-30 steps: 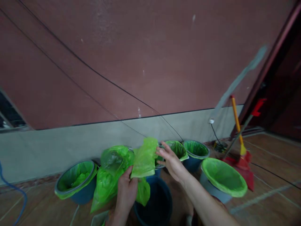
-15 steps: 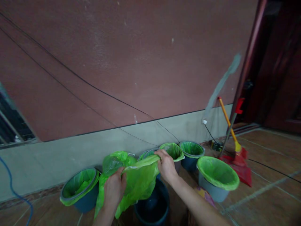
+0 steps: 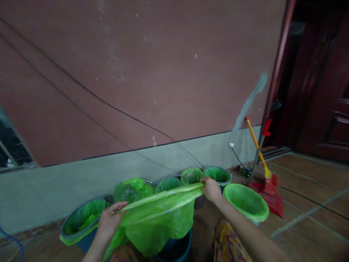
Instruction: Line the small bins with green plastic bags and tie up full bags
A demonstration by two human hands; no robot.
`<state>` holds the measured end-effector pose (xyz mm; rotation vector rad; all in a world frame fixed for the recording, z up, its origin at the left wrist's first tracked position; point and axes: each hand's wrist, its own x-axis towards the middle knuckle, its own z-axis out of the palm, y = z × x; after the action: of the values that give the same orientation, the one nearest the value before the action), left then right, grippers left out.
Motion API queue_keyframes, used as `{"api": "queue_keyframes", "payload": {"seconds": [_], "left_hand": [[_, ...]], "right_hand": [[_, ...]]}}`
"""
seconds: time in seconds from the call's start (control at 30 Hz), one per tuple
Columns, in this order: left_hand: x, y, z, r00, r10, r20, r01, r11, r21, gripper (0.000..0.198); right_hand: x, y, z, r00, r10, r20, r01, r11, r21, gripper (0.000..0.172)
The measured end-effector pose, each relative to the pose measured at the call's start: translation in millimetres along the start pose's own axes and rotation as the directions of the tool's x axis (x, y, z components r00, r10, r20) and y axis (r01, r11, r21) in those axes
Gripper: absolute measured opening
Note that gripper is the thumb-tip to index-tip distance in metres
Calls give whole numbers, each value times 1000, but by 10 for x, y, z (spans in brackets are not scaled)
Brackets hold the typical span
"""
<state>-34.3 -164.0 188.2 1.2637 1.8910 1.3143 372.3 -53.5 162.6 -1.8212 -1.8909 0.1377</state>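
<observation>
A green plastic bag (image 3: 160,222) is stretched taut along its upper edge between my two hands. My left hand (image 3: 110,218) pinches one end of that edge, and my right hand (image 3: 211,189) grips the other. The bag's body hangs down loosely, partly over a dark blue bucket (image 3: 178,249) whose inside shows no bag. Behind the stretched edge sits a crumpled green bag (image 3: 131,191). Left of my left hand stands a bucket with a green liner (image 3: 81,218) folded over its rim.
Several buckets with green liners stand along the wall, among them one at the right (image 3: 245,202). Beyond it are a red dustpan (image 3: 268,202) and a yellow-handled broom (image 3: 256,142). A black cable (image 3: 313,202) crosses the tiled floor. Patterned cloth (image 3: 229,242) shows below my right arm.
My hands have moved apart, the left one leftward and the right one rightward. The bag's edge, bunched before, is now pulled wide and straight. The view has shifted slightly.
</observation>
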Motion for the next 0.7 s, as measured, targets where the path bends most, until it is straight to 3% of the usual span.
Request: {"api": "queue_keyframes", "payload": {"seconds": [0.13, 0.27, 0.37, 0.43, 0.47, 0.5, 0.53, 0.6, 0.63, 0.67, 0.7], "left_hand": [[-147, 176, 31, 978, -82, 191, 113, 982, -154, 42], [-69, 511, -166, 915, -111, 388, 254, 906, -339, 57], [112, 909, -389, 951, -73, 302, 180, 921, -345, 63], [162, 1228, -514, 999, 19, 31, -10, 969, -248, 62], [148, 1374, -557, 976, 133, -172, -156, 980, -126, 60], [110, 1489, -581, 909, 245, -338, -234, 969, 75, 57], [57, 1556, -581, 802, 373, -467, -265, 922, 282, 54], [-52, 1504, -503, 500, 593, -631, -308, 803, 509, 50], [-90, 1376, -425, 437, 620, -651, -300, 783, 545, 50], [-111, 1188, -328, 465, 617, -635, -282, 783, 554, 50], [-113, 956, -218, 571, 591, -569, -260, 789, 557, 51]], "right_hand": [[165, 57, -62, 999, 5, 39, -7, 999, 51, 38], [461, -149, -506, 1000, 7, -21, -3, 981, 195, 33], [641, -388, -1094, 984, -20, -178, 86, 924, 373, 24], [633, -533, -1533, 934, -25, -357, 210, 846, 489, 27], [578, -584, -1721, 889, -35, -456, 289, 815, 502, 31], [491, -613, -1859, 831, -44, -554, 367, 791, 489, 35], [379, -612, -1924, 746, -26, -666, 432, 780, 453, 38], [109, -510, -1780, 595, 45, -803, 483, 779, 401, 45], [-36, -408, -1565, 570, 73, -819, 481, 778, 404, 46], [-182, -275, -1268, 627, 53, -777, 451, 788, 418, 45], [-326, -120, -916, 735, 15, -678, 384, 815, 434, 43]]}}
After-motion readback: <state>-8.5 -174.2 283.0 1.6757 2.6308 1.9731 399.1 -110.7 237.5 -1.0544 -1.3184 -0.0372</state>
